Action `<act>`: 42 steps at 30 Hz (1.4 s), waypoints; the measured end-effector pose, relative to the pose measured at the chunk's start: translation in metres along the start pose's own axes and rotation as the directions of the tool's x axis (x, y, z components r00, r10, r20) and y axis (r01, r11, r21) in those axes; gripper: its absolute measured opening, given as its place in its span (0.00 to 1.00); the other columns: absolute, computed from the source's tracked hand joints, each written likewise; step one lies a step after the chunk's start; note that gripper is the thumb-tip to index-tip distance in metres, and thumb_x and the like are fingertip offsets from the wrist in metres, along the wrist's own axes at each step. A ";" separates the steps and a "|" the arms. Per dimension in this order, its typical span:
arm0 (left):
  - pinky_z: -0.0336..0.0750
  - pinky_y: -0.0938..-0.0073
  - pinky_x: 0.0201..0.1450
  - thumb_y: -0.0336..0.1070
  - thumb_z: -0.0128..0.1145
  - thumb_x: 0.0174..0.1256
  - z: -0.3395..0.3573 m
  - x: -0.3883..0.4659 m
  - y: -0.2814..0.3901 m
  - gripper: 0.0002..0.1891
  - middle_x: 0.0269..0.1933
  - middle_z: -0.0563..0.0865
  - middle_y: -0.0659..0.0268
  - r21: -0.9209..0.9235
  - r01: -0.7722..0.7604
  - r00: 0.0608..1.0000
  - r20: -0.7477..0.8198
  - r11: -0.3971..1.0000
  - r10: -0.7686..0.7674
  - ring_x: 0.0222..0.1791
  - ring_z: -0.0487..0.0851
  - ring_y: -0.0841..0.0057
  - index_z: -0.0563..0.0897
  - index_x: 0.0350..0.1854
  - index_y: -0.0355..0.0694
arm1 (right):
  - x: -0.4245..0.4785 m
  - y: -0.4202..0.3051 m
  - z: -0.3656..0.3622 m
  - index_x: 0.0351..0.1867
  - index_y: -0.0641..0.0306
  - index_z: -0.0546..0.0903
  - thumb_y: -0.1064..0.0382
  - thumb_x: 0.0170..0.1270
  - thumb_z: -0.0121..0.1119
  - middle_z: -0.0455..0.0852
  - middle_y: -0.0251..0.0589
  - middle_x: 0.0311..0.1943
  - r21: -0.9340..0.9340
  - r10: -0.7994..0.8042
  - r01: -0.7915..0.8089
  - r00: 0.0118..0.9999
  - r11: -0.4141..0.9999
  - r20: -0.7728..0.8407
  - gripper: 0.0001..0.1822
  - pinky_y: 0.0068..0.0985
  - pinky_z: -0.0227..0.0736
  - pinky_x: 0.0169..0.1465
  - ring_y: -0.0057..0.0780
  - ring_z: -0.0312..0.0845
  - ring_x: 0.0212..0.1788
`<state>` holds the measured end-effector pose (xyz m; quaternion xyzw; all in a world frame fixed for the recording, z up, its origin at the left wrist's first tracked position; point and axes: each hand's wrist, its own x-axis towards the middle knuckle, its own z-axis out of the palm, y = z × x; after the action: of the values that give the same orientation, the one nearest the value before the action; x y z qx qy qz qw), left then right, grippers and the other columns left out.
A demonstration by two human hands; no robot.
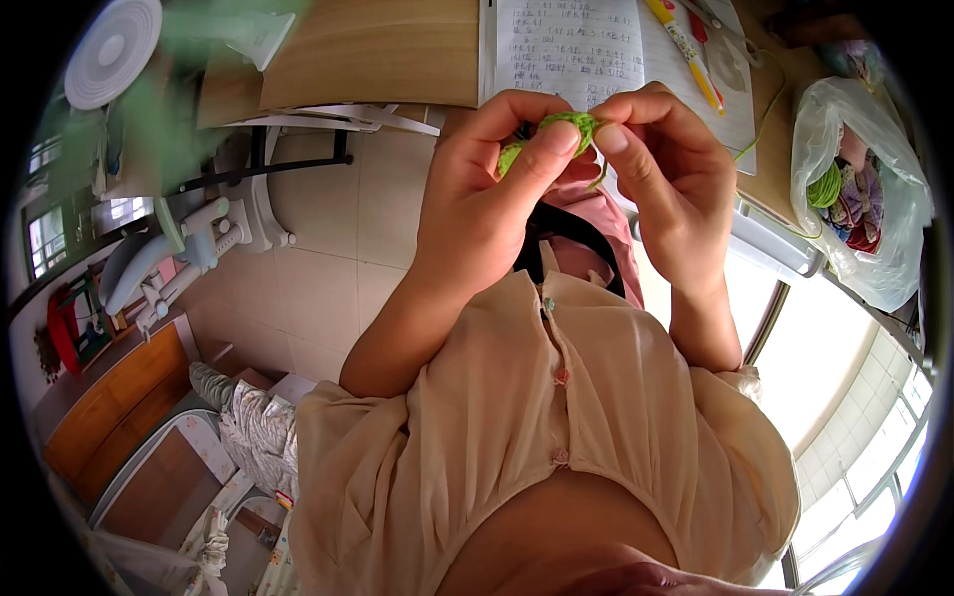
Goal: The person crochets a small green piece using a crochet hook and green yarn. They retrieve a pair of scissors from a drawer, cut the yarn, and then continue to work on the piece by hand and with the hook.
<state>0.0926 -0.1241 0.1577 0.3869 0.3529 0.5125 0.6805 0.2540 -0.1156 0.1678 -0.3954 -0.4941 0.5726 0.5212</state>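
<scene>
My left hand [492,194] grips a small bright green crocheted piece [570,121] between its thumb and fingers, close in front of my chest. Part of the piece shows again inside the curl of those fingers. Thumb and forefinger of my right hand [667,179] pinch the right end of the same piece, almost touching the left thumb. A short green yarn tail [601,177] hangs below the fingertips. Whether a hook is inside either grasp is hidden. Just beyond both hands lies an open notebook [566,45] with handwriting.
A yellow pen [687,56] and scissors [719,22] rest on the notebook's right page. On the right, a clear plastic bag [898,223] holds a green yarn ball [825,186] and fabric. Loose green yarn [762,134] crosses the wooden desk [373,59]. Tiled floor [320,216] lies left.
</scene>
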 end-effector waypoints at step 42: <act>0.81 0.64 0.53 0.33 0.49 0.76 0.002 0.002 0.007 0.15 0.43 0.83 0.61 -0.099 0.137 0.990 -0.021 0.986 -0.140 0.46 0.82 0.76 0.78 0.57 0.29 | 0.004 0.004 -0.019 0.47 0.70 0.76 0.72 0.70 0.56 0.81 0.34 0.31 0.032 -0.013 0.013 1.000 0.999 -0.018 0.08 0.12 0.63 0.36 0.12 0.71 0.33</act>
<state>0.0918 -0.1208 0.1641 0.3208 0.3631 0.4858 0.7275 0.2709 -0.1088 0.1599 -0.3888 -0.4828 0.5736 0.5355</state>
